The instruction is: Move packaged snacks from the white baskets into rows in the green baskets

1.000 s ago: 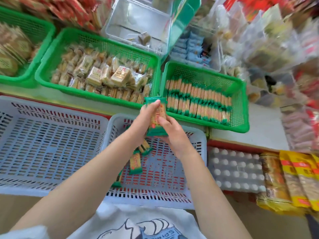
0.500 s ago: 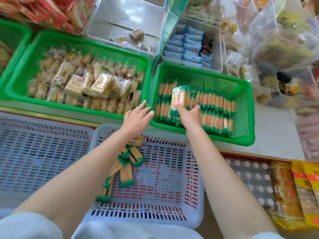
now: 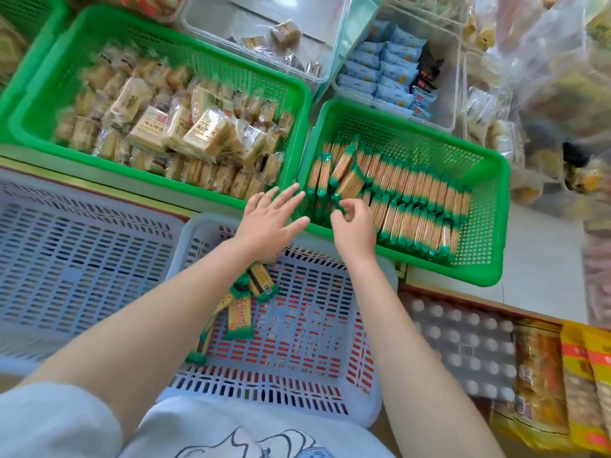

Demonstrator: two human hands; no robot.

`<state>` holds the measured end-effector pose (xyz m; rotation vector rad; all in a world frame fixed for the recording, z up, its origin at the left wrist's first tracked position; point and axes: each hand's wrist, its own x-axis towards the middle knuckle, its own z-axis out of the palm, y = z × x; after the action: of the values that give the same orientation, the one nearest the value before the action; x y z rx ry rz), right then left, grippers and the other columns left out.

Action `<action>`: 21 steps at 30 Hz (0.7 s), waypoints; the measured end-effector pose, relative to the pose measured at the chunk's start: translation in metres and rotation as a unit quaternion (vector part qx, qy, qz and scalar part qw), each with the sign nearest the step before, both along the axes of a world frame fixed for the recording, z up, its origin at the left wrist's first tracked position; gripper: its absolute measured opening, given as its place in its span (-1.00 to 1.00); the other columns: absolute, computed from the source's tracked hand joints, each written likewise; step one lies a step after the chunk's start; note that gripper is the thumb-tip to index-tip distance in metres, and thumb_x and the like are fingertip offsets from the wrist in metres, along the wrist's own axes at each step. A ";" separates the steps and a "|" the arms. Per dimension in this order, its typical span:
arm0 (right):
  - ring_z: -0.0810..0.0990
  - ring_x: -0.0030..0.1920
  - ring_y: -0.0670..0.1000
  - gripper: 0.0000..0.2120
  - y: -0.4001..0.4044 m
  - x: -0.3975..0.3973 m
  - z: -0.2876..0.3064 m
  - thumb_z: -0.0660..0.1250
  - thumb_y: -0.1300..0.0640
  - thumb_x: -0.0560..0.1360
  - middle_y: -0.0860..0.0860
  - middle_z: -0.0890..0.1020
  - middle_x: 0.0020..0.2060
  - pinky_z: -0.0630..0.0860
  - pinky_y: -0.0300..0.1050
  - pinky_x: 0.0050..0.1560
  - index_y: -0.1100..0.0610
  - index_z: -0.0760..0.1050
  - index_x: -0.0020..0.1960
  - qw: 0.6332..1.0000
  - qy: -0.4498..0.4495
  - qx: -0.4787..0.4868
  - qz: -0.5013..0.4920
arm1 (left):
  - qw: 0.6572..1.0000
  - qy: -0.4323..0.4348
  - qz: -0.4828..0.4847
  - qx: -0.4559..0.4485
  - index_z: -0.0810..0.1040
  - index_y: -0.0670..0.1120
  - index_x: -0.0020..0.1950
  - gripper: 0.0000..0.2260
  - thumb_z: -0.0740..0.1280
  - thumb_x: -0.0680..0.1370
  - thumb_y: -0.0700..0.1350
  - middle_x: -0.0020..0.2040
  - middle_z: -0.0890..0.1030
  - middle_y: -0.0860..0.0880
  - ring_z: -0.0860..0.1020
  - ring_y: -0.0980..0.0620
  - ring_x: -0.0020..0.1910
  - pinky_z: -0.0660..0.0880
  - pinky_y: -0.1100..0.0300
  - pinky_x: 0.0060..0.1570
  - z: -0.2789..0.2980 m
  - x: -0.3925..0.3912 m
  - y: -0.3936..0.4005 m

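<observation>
The right green basket (image 3: 488, 259) holds two neat rows of slim orange snack packs with green ends (image 3: 416, 200). At its left end a few packs (image 3: 344, 173) lie tilted across the rows. My right hand (image 3: 353, 226) is curled at their near green ends, thumb and fingertips pinching them. My left hand (image 3: 269, 218) hovers flat and empty, fingers spread, over the rim between the two green baskets. Below my arms, the middle white basket (image 3: 297, 368) holds several loose packs of the same kind (image 3: 239, 314).
The left green basket (image 3: 39, 104) is full of beige wrapped snacks. A second white basket (image 3: 82, 259) sits at the left. Clear tubs stand behind, one with blue packs (image 3: 386, 71). A white-dotted tray (image 3: 463, 352) and yellow bags (image 3: 582, 375) lie at the right.
My right hand carried a bunch of packs from above the white basket into the right green basket and set them down tilted. My left hand let go and opened near the rim.
</observation>
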<state>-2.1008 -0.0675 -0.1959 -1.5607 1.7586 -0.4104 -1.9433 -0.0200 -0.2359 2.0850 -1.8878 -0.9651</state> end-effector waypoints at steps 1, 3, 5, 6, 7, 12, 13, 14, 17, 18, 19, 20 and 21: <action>0.53 0.03 -0.03 -0.84 0.014 -0.001 0.004 0.23 0.17 0.62 0.02 0.56 0.08 0.45 -0.15 0.04 0.10 0.52 0.16 0.999 -0.024 -0.027 -0.011 | 0.999 0.029 0.008 -0.011 0.23 0.10 0.60 -0.49 0.08 0.67 0.22 0.63 0.12 0.11 0.05 0.02 0.61 -0.07 -0.01 0.54 0.008 0.003 0.003; 0.51 -0.22 -0.03 -0.87 0.043 0.000 0.009 0.21 0.20 0.62 0.06 0.58 -0.15 0.44 -0.13 -0.20 0.06 0.53 0.01 0.998 -0.056 -0.034 -0.019 | 0.992 0.099 0.051 -0.061 0.49 -0.01 0.44 -0.62 0.20 0.67 0.09 0.50 0.40 0.01 0.26 0.00 0.52 0.15 0.03 0.48 0.025 0.012 0.022; 0.54 -0.26 0.07 -0.83 0.072 0.004 0.001 0.19 0.20 0.63 0.13 0.62 -0.19 0.49 -0.03 -0.24 0.04 0.52 -0.04 0.998 -0.059 0.022 -0.009 | 0.981 0.105 0.106 -0.124 0.57 -0.07 0.32 -0.71 0.24 0.66 0.00 0.35 0.53 -0.03 0.39 -0.04 0.39 0.29 0.00 0.37 0.032 0.021 0.062; 0.57 -0.23 0.13 -0.83 0.084 0.009 -0.008 0.19 0.19 0.63 0.15 0.63 -0.17 0.53 0.02 -0.20 0.04 0.52 -0.05 0.996 -0.055 0.065 0.000 | 0.979 0.082 0.131 -0.135 0.58 -0.09 0.28 -0.74 0.26 0.65 -0.04 0.30 0.55 -0.06 0.42 -0.08 0.34 0.33 -0.03 0.32 0.026 0.027 0.087; 0.59 -0.21 0.14 -0.83 0.096 0.014 -0.020 0.19 0.18 0.64 0.15 0.64 -0.14 0.56 0.05 -0.15 0.04 0.53 -0.03 0.992 -0.048 0.116 0.012 | 0.978 0.056 0.156 -0.124 0.58 -0.11 0.26 -0.76 0.28 0.64 -0.07 0.27 0.55 -0.09 0.44 -0.12 0.31 0.36 -0.06 0.29 0.015 0.033 0.113; 0.56 -0.18 0.07 -0.70 0.144 0.041 -0.086 0.24 0.08 0.65 0.03 0.55 -0.07 0.46 -0.04 -0.23 0.15 0.39 0.35 0.936 0.071 0.332 0.096 | 0.954 -0.012 0.297 0.030 0.43 -0.12 0.44 -0.62 0.31 0.63 -0.10 0.36 0.47 -0.15 0.42 -0.16 0.35 0.39 -0.11 0.30 -0.039 0.065 0.218; 0.53 -0.23 0.04 -0.60 0.152 0.046 -0.094 0.26 0.09 0.64 0.07 0.56 0.01 0.42 -0.08 -0.31 0.17 0.32 0.43 0.931 0.075 0.349 0.084 | 0.941 0.010 0.335 0.045 0.41 -0.12 0.45 -0.62 0.30 0.64 -0.09 0.32 0.49 -0.12 0.46 -0.12 0.29 0.44 -0.06 0.23 -0.044 0.070 0.231; 0.54 -0.22 0.03 -0.48 0.159 0.051 -0.103 0.28 0.10 0.64 0.13 0.55 0.16 0.44 -0.08 -0.35 0.19 0.19 0.53 0.929 0.068 0.359 0.064 | 0.925 0.039 0.372 0.060 0.41 -0.12 0.44 -0.63 0.30 0.65 -0.07 0.25 0.52 -0.09 0.51 -0.08 0.19 0.49 0.00 0.13 -0.046 0.073 0.240; 0.53 0.29 0.16 -0.21 0.174 0.064 -0.121 0.29 0.14 0.64 0.19 0.29 0.52 0.53 -0.05 0.11 0.21 -0.17 0.63 0.930 0.019 0.366 -0.041 | 0.892 0.119 0.429 0.083 0.56 -0.13 0.30 -0.70 0.33 0.64 -0.01 0.06 0.62 -0.06 0.58 -0.03 0.04 0.55 0.00 0.03 -0.052 0.081 0.255; 0.46 0.38 0.16 -0.21 0.177 0.068 -0.124 0.31 0.15 0.63 0.17 0.24 0.55 0.49 -0.06 0.20 0.21 -0.15 0.63 0.927 -0.008 0.365 -0.082 | 0.884 0.137 0.438 0.086 0.60 -0.13 0.25 -0.72 0.34 0.63 0.00 0.05 0.64 -0.06 0.59 -0.05 0.05 0.56 -0.03 0.07 -0.054 0.083 0.257; 0.48 0.35 0.15 -0.21 0.180 0.070 -0.128 0.35 0.13 0.61 0.16 0.27 0.54 0.51 -0.05 0.14 0.20 -0.08 0.63 0.922 -0.026 0.369 -0.116 | 0.878 0.151 0.445 0.091 0.62 -0.13 0.22 -0.74 0.35 0.62 0.00 0.04 0.65 -0.06 0.59 -0.05 0.05 0.56 -0.04 0.09 -0.054 0.084 0.258; 0.55 0.22 0.12 -0.21 0.183 0.072 -0.130 0.39 0.10 0.58 0.15 0.34 0.50 0.55 -0.08 -0.05 0.19 -0.01 0.63 0.912 -0.038 0.384 -0.141 | 0.876 0.159 0.446 0.094 0.63 -0.11 0.19 -0.75 0.35 0.62 0.01 0.03 0.64 -0.05 0.59 -0.04 0.04 0.56 -0.04 0.10 -0.055 0.085 0.258; 0.58 0.07 0.07 -0.19 0.185 0.072 -0.134 0.44 0.07 0.55 0.14 0.42 0.44 0.50 -0.10 -0.25 0.17 0.04 0.62 0.900 -0.049 0.401 -0.161 | 0.875 0.166 0.444 0.096 0.63 -0.11 0.16 -0.77 0.35 0.62 0.01 0.02 0.64 -0.05 0.59 -0.04 0.03 0.56 -0.04 0.09 -0.056 0.087 0.258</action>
<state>-2.0288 0.1179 -0.3296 -0.6566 1.7746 0.0971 -1.8566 0.2378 -0.2916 2.2998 -0.5402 -1.1464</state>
